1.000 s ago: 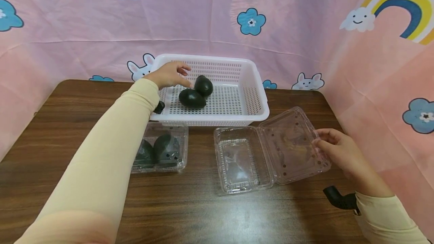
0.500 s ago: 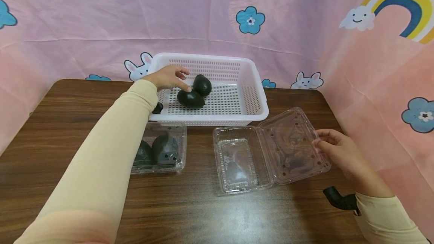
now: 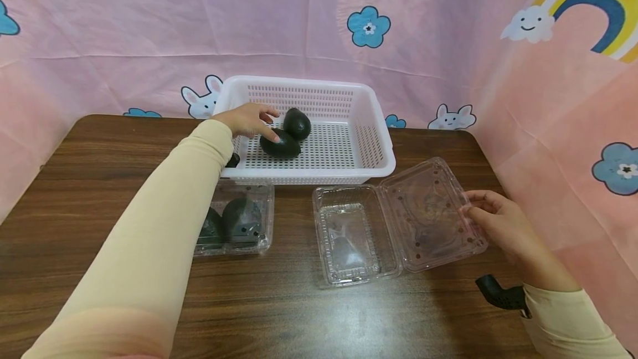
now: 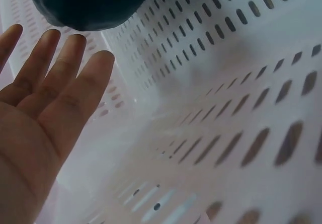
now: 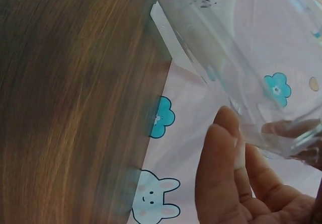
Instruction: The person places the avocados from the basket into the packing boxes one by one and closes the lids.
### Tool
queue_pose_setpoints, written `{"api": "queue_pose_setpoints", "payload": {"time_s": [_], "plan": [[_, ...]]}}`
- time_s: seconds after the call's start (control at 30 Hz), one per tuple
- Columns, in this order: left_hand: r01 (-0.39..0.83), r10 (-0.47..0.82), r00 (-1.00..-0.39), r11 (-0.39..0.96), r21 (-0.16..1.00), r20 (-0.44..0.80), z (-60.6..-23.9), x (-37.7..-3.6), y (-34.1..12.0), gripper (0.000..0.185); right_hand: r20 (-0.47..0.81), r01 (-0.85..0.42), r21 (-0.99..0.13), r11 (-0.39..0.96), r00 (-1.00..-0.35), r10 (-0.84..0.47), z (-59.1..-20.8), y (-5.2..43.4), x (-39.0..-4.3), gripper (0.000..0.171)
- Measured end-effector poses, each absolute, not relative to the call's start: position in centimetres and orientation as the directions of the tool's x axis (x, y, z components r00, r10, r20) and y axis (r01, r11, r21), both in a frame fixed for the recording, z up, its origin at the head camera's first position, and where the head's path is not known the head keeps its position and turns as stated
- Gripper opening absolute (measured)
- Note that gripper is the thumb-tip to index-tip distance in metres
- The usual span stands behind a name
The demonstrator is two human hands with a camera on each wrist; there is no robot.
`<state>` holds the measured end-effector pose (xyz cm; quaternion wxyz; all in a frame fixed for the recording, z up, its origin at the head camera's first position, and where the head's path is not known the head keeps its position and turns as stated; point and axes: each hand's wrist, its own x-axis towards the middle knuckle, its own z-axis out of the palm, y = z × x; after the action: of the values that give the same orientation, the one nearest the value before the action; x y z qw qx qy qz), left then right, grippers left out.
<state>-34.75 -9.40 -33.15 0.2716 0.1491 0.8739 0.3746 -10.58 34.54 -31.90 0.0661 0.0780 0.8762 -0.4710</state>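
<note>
A white perforated basket [image 3: 374, 148] holds two dark avocados. My left hand [image 3: 266, 123] reaches into it, fingers straight, fingertips against the near avocado [image 3: 284, 145]; the far avocado [image 3: 297, 122] lies just behind. In the left wrist view the open palm [image 4: 50, 88] sits just below an avocado [image 4: 90, 2], close to the basket wall [image 4: 241, 83]. An empty clear clamshell [image 3: 349, 237] lies open in front of the basket. My right hand [image 3: 473, 204] pinches the outer edge of its lid [image 3: 428, 215]. In the right wrist view the fingers [image 5: 226, 153] sit under the lid [image 5: 241, 68].
A closed clear clamshell [image 3: 234, 226] with two avocados sits left of the open one, on a brown wooden table [image 3: 99, 181]. A pink patterned cloth [image 3: 448, 43] hangs behind and along the right side. A black wrist mount [image 3: 498, 292] shows near my right sleeve.
My left hand has dropped slightly inside the basket, and its fingertips have come onto the near avocado. The right hand has stayed on the lid edge.
</note>
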Motion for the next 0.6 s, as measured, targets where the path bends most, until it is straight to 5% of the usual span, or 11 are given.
{"api": "queue_pose_setpoints", "payload": {"time_s": [0.6], "plan": [[0.108,0.488,-0.77,0.734,0.67,-0.411,-33.9,-34.89,-8.98,0.074,-0.173,0.195,-0.796,0.573,-0.98,0.093,-32.03,34.61,-10.6,0.038]]}}
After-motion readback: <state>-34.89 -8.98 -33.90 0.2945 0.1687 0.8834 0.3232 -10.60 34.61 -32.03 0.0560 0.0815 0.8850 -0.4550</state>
